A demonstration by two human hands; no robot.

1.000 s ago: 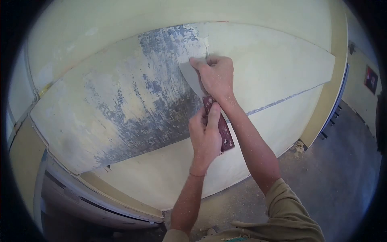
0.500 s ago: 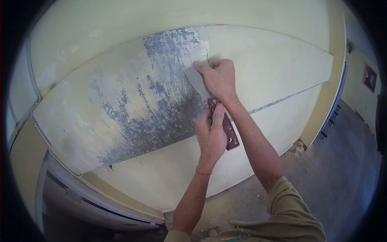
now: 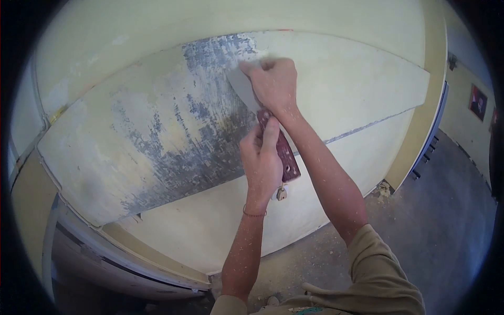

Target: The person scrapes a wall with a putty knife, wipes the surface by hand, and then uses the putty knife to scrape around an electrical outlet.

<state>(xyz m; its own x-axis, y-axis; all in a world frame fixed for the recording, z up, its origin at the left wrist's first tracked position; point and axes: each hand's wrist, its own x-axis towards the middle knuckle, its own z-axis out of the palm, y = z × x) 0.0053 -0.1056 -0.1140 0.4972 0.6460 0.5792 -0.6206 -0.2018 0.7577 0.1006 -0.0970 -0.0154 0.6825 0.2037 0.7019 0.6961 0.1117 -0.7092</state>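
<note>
My left hand (image 3: 262, 160) is wrapped round the dark red handle (image 3: 284, 152) of a scraper. The scraper's wide grey blade (image 3: 243, 90) lies against a raised wall panel (image 3: 362, 79), at the right edge of a patch of scratched paint (image 3: 210, 105) where grey-blue shows through. Higher up, my right hand (image 3: 274, 84) grips the blade along its right side, fingers curled over the edge. A small padlock (image 3: 282, 193) hangs at the handle's lower end. Pale flecks dot both forearms.
Below the panel is a cream wall (image 3: 210, 231). Paint crumbs lie on the grey floor (image 3: 420, 226) at the wall's foot. A dark ledge or cabinet (image 3: 105, 262) is at the lower left. A framed picture (image 3: 478, 103) hangs far right.
Both hands and the scraper have moved up and left across the panel. The padlock below the handle now shows. The view has shifted slightly.
</note>
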